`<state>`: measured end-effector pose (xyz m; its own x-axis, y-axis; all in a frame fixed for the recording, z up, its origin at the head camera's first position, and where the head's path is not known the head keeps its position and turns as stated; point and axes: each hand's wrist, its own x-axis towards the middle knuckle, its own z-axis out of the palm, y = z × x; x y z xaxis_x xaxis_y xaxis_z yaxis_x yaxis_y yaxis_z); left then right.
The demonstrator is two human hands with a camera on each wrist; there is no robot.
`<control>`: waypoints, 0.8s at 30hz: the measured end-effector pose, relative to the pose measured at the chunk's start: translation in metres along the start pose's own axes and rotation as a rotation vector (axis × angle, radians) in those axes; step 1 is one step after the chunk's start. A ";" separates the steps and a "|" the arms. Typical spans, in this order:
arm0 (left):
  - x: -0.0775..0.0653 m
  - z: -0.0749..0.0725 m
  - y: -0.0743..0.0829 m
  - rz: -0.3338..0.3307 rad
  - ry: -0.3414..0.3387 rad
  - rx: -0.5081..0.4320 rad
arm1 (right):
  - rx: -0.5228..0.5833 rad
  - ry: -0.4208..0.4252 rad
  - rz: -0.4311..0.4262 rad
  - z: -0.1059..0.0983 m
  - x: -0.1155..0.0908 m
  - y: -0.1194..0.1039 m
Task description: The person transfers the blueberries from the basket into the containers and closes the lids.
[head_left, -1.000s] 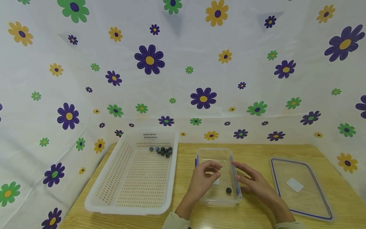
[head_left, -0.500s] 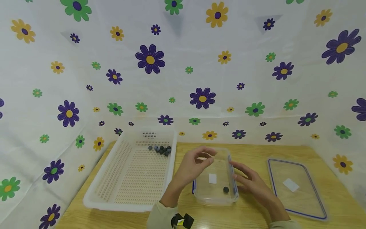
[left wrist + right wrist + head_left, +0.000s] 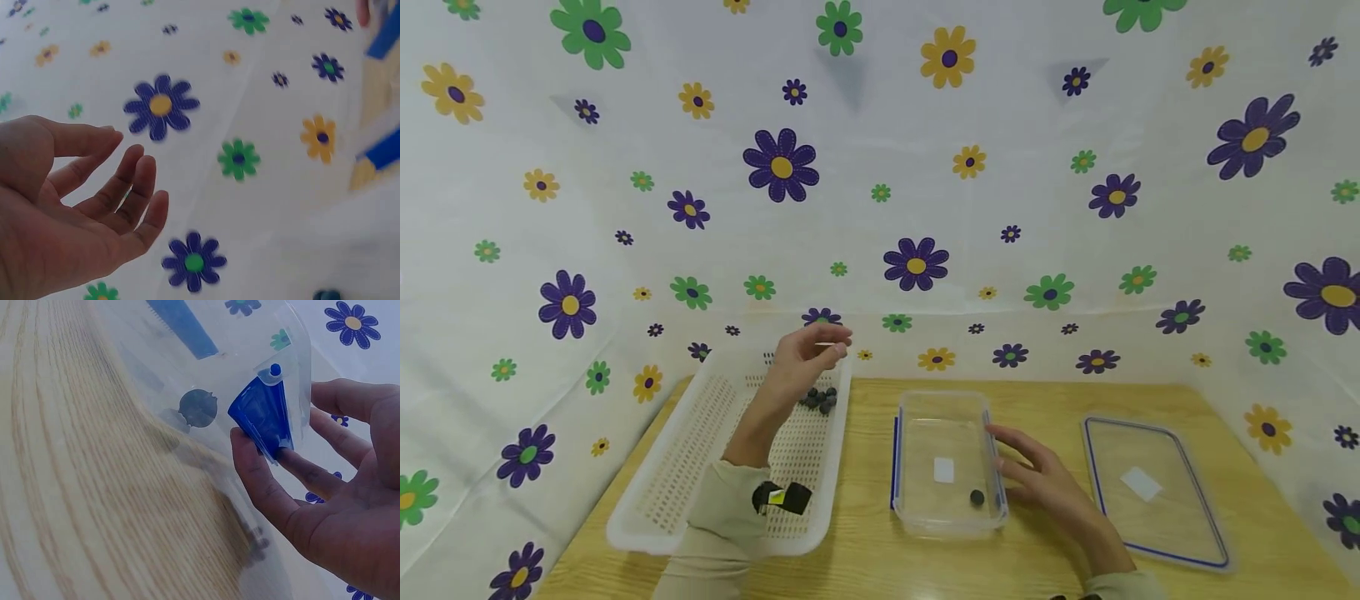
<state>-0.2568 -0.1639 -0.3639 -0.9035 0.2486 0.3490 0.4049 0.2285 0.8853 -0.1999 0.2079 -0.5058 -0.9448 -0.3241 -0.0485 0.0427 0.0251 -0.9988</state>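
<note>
My left hand (image 3: 797, 375) is over the far right part of the white perforated basket (image 3: 625, 517), just above several blueberries (image 3: 826, 407). Its fingers are loosely bent with nothing between them, as the left wrist view (image 3: 81, 206) shows. To the right stands a clear plastic food container (image 3: 940, 529) with a white label and one blueberry (image 3: 977, 497) inside. My right hand (image 3: 1052, 487) rests its fingers against the container's right side. In the right wrist view, the fingertips touch a hanging blue clip (image 3: 265, 415) and the clear wall near it.
The container's clear lid (image 3: 1180, 517) with a blue seal lies flat on the wooden table (image 3: 880, 567), right of the right hand. A flower-print sheet (image 3: 1000, 200) rises behind the table and along the sides.
My left hand has moved left from over the container, bare of anything, to above the blueberries in the basket. The right hand stays at the container's side. The head view has shifted slightly.
</note>
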 end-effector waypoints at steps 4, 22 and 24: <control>0.010 -0.019 -0.024 -0.041 -0.001 0.036 | -0.003 0.006 -0.003 -0.001 0.000 -0.001; 0.021 -0.058 -0.123 -0.299 0.139 0.291 | -0.020 0.036 -0.005 0.001 -0.002 0.000; 0.019 -0.061 -0.132 -0.347 0.154 0.306 | -0.014 0.032 -0.013 0.001 -0.001 0.001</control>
<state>-0.3362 -0.2469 -0.4558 -0.9934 -0.0281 0.1116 0.0783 0.5450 0.8347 -0.1984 0.2072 -0.5069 -0.9552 -0.2940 -0.0350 0.0259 0.0348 -0.9991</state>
